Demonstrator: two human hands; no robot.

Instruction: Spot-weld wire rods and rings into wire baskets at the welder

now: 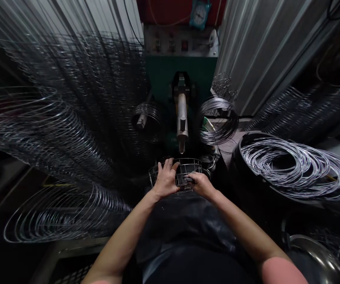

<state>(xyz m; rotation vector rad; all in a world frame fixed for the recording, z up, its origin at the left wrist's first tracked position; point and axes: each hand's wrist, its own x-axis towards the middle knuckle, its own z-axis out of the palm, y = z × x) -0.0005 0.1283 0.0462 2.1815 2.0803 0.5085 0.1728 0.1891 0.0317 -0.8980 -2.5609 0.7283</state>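
A round wire basket [187, 165] rests in front of my body, below the tip of a machine's metal arm [182, 114]. On its left side lies my left hand [166, 179], fingers spread over the wires. My right hand [201, 184] is closed at the basket's near right side, its fingers pinched round a small dark item too unclear to name. Both hands are close together, with a short gap between them.
Stacks of wire rings [69, 122] fill the left side. Wire coils [217, 118] hang by the green machine [158, 71]. At right, a black bin [241, 154] bears loose wire rings [291, 165]. A metal bowl [314, 252] sits at the lower right.
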